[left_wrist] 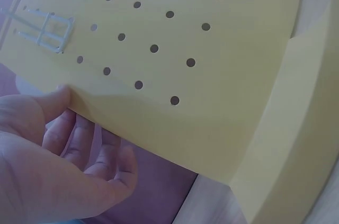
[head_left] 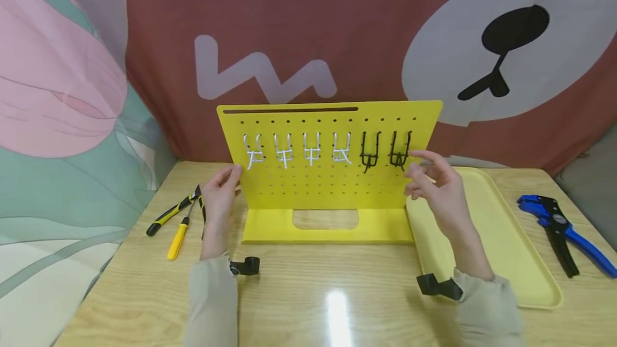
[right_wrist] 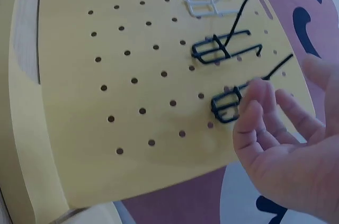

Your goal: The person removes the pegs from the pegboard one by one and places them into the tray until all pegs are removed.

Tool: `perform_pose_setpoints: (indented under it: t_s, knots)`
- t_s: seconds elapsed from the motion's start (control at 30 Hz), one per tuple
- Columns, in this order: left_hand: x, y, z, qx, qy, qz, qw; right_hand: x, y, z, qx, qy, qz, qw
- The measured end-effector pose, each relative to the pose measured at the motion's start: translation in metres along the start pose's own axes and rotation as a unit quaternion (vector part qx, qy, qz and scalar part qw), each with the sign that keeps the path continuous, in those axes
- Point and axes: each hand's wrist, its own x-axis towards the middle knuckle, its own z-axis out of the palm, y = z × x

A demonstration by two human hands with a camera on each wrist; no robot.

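A yellow pegboard (head_left: 332,183) stands upright on its flat base. My left hand (head_left: 223,189) grips its left edge; in the left wrist view the thumb (left_wrist: 59,102) is at the edge and the other fingers curl behind it. Several white wire hooks (head_left: 311,150) hang in a row near the top, followed by two black wire hooks, an inner one (head_left: 370,155) and an outer one (head_left: 399,153). Beside the outer hook is my right hand (head_left: 441,191), fingers loosely bent and spread. In the right wrist view its fingertips (right_wrist: 259,92) overlap that hook, with nothing held between them.
A pale yellow tray (head_left: 491,245) lies to the right, partly under my right forearm. Beyond it are blue-and-black pliers (head_left: 554,224). Left of the board lie black-and-yellow pliers (head_left: 168,216) and a yellow-handled screwdriver (head_left: 178,240). A printed cloth (head_left: 289,25) hangs behind the table.
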Motion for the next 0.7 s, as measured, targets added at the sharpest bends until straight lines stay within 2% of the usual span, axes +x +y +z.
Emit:
perform_pose_setpoints:
  t_s: [0.13,0.3,0.7]
  knots:
    - [-0.0008,0.0011,-0.0006,-0.003,0.002,0.0,1.0,0.0016,0.0017,0.0064,-0.028,-0.01,-0.009,0.9995]
    - [-0.0016,0.0012,-0.0004,-0.002,0.002,0.005,1.0,0.0023,0.0036,0.0089,-0.064,0.01,-0.021,0.9977]
    - [-0.002,0.0019,0.0007,-0.006,0.004,-0.003,1.0,0.0014,0.0011,0.0093,-0.063,0.001,-0.033,0.9975]
